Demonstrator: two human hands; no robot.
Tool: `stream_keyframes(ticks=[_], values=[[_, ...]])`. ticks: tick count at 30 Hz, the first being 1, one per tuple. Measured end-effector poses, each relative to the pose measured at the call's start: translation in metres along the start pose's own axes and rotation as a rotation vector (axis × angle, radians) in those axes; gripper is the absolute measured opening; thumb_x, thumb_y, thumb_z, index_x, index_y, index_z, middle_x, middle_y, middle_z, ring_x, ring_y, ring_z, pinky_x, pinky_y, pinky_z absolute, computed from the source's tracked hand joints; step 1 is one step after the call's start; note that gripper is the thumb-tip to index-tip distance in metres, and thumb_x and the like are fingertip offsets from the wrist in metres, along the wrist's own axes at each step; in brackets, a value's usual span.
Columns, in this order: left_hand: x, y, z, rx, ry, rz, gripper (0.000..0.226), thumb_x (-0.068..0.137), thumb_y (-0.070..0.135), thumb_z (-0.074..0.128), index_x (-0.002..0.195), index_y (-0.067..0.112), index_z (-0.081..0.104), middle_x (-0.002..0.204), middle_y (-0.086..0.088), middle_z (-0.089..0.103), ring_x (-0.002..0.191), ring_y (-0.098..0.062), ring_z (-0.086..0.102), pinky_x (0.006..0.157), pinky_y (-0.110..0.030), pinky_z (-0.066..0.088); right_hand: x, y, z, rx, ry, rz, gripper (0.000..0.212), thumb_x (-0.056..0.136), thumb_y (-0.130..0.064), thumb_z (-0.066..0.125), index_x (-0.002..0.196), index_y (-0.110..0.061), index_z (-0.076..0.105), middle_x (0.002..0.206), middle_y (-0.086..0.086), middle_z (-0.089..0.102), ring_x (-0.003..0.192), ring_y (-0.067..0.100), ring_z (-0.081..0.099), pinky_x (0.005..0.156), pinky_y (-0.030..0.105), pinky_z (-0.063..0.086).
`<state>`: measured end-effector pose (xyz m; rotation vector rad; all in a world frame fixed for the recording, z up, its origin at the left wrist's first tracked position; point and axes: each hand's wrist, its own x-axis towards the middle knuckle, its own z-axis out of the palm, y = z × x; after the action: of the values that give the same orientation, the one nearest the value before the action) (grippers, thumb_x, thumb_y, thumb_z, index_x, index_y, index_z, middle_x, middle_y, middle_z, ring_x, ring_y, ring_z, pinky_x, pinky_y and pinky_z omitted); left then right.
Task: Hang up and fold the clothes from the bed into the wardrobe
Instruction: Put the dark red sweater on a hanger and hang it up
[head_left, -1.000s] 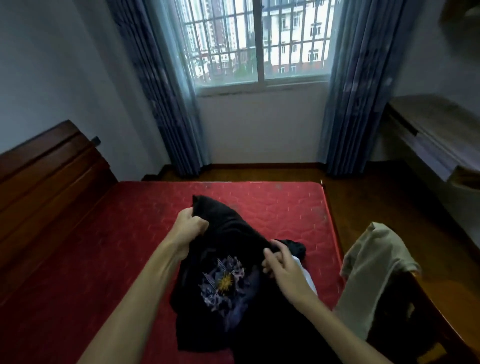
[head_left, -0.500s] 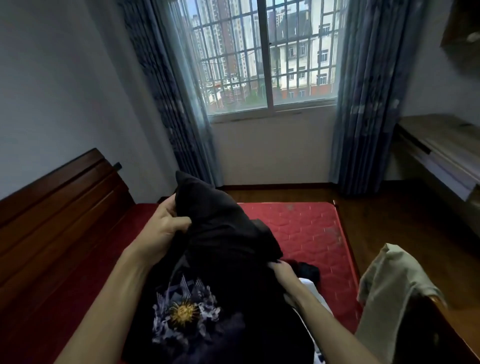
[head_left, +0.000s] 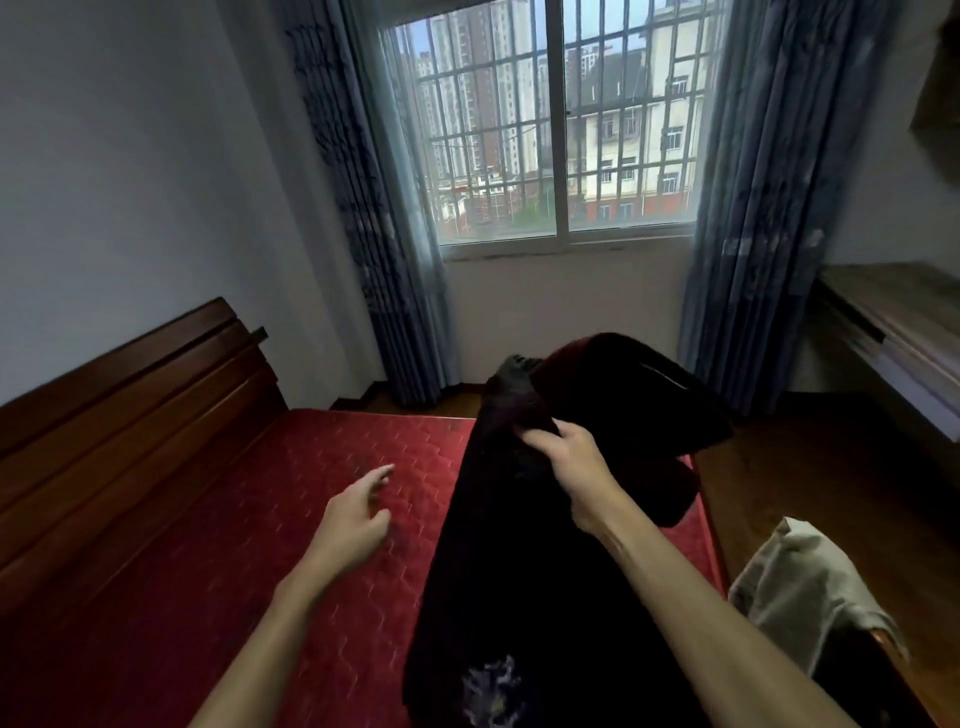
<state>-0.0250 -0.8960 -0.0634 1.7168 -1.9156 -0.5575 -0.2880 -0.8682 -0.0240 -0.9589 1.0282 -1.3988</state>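
A black garment (head_left: 498, 571) with a pale printed motif near its lower end hangs lifted above the red mattress (head_left: 291, 519). My right hand (head_left: 571, 462) grips its bunched upper part, and a fold of the cloth flops over to the right of that hand. My left hand (head_left: 358, 514) hovers over the mattress to the left of the garment, fingers loosely spread, holding nothing. The lower end of the garment runs out of the frame at the bottom.
A dark wooden headboard (head_left: 130, 405) lines the bed's left side. A beige cloth (head_left: 800, 587) drapes over a wooden chair at the lower right. Blue curtains (head_left: 753, 218) frame a barred window (head_left: 550, 130). A wooden desk (head_left: 898, 322) stands along the right wall.
My left hand has let go of the black garment and moved down and left. My right hand has lifted the garment higher and to the right. The view has tilted upward.
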Motion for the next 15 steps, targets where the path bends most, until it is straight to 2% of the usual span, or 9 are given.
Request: stream_keyframes(ticks=[3,5,6,8,10,12,13,15], values=[[0.009,0.036,0.013,-0.180,-0.030,0.260,0.078,0.088,0.005,0.069,0.153,0.031,0.032,0.153,0.013,0.036,0.140,-0.001,0.034,0.115,-0.022,0.031,-0.014,-0.009,0.008,-0.089,-0.061,-0.047,0.010,0.089,-0.008,0.067,0.081,-0.005,0.072,0.078,0.009,0.072,0.071,0.020,0.066,0.066,0.029,0.052],[0.017,0.054,0.025,-0.231,-0.099,0.349,0.095,0.084,0.007,0.075,0.156,0.032,0.019,0.160,0.017,0.022,0.147,0.002,0.020,0.121,-0.023,0.021,-0.020,-0.022,0.004,-0.111,-0.107,-0.105,0.006,0.086,-0.003,0.069,0.084,-0.004,0.074,0.081,0.009,0.074,0.074,0.020,0.070,0.070,0.029,0.055],[0.020,0.063,0.030,-0.282,-0.139,0.378,0.101,0.081,0.006,0.078,0.156,0.034,0.015,0.159,0.021,0.020,0.146,0.005,0.018,0.121,-0.020,0.020,-0.023,-0.031,-0.002,-0.138,-0.135,-0.139,0.008,0.084,0.000,0.070,0.088,-0.004,0.075,0.084,0.009,0.075,0.077,0.021,0.072,0.072,0.028,0.057],[0.027,0.080,0.036,-0.411,-0.236,0.405,0.108,0.076,0.010,0.084,0.154,0.037,0.014,0.153,0.030,0.024,0.141,0.013,0.025,0.112,-0.008,0.027,-0.025,-0.048,-0.017,-0.231,-0.181,-0.197,0.019,0.079,0.005,0.073,0.096,-0.003,0.075,0.090,0.009,0.076,0.084,0.019,0.073,0.073,0.024,0.056],[0.032,0.095,0.042,-0.484,-0.242,0.384,0.104,0.068,0.009,0.089,0.151,0.031,0.029,0.144,0.019,0.045,0.130,0.006,0.046,0.103,-0.011,0.040,-0.026,-0.060,-0.032,-0.355,-0.184,-0.215,0.032,0.074,0.008,0.075,0.103,-0.004,0.073,0.095,0.004,0.077,0.089,0.014,0.073,0.075,0.019,0.054],[0.035,0.108,0.050,-0.489,-0.127,0.320,0.083,0.063,0.003,0.090,0.134,0.023,0.051,0.119,0.004,0.064,0.107,-0.008,0.065,0.089,-0.019,0.054,-0.028,-0.063,-0.047,-0.439,-0.158,-0.213,0.040,0.071,0.010,0.077,0.107,-0.007,0.071,0.095,-0.002,0.076,0.092,0.008,0.072,0.077,0.017,0.053],[0.034,0.114,0.053,-0.467,-0.071,0.306,0.072,0.061,0.002,0.090,0.123,0.020,0.058,0.107,0.003,0.067,0.097,-0.009,0.067,0.080,-0.018,0.056,-0.028,-0.063,-0.055,-0.460,-0.133,-0.210,0.042,0.070,0.010,0.079,0.107,-0.008,0.070,0.094,-0.004,0.076,0.091,0.006,0.071,0.077,0.017,0.053],[0.032,0.119,0.060,-0.401,0.000,0.336,0.055,0.061,0.002,0.090,0.108,0.018,0.066,0.093,0.009,0.071,0.084,0.000,0.068,0.070,-0.010,0.051,-0.029,-0.062,-0.074,-0.544,-0.064,-0.225,0.041,0.065,0.001,0.085,0.101,-0.012,0.069,0.089,-0.006,0.074,0.086,0.007,0.070,0.076,0.021,0.053]])
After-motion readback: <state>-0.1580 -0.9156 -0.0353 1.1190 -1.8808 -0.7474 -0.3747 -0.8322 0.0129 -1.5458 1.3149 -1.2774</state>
